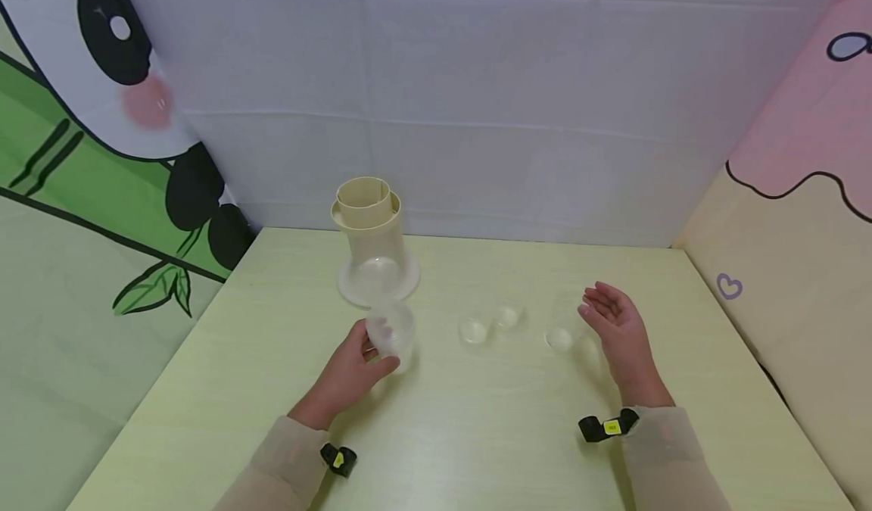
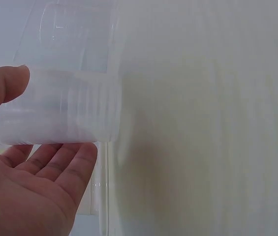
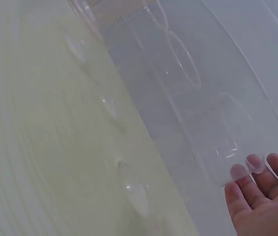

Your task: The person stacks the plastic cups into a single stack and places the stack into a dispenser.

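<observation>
My left hand (image 1: 354,375) holds a stack of nested clear plastic cups (image 1: 390,333), the thumb on one side and the fingers on the other. In the left wrist view the cups (image 2: 60,105) show ridged bands at the end nearest the table. My right hand (image 1: 618,331) has its fingers extended beside a single clear cup (image 1: 560,337). In the right wrist view the fingertips lie right at that cup; whether they touch it I cannot tell. Two more clear cups, a left one (image 1: 473,331) and a right one (image 1: 509,315), stand between the hands.
Toward the back left of the pale table (image 1: 477,435) stands a cream cylindrical holder (image 1: 371,242) on a round white base (image 1: 409,280). A white cloth wall (image 1: 511,117) rises behind the table, with printed panels on both sides.
</observation>
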Available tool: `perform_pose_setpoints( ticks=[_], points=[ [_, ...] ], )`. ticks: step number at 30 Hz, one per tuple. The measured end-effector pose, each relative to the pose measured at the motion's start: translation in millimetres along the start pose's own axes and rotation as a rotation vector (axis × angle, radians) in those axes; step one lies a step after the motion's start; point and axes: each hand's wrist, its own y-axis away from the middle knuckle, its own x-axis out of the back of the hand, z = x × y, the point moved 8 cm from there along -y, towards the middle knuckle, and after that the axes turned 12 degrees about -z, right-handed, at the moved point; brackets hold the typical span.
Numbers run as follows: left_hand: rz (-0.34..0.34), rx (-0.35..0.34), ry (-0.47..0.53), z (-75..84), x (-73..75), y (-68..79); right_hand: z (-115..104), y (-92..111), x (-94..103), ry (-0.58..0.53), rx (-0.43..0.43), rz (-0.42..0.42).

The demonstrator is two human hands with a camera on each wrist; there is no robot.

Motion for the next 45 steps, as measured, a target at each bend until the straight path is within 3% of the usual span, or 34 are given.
perform_pose_setpoints(
  ticks=[14, 26, 45],
  points=[
    [-0.007, 0.0, 0.004, -0.2, -0.4, 0.7, 29, -1, -2.9, 0.096, -0.185, -0.097],
    [-0.006, 0.003, 0.014, 4.2, -0.4, 3.1, 40, -3, -7.9, 0.145, -0.202, -0.133],
    [-0.009, -0.006, 0.025, -0.5, -0.1, -0.1, 33, 1, -10.4, 0.111, -0.168, -0.136]
  ],
)
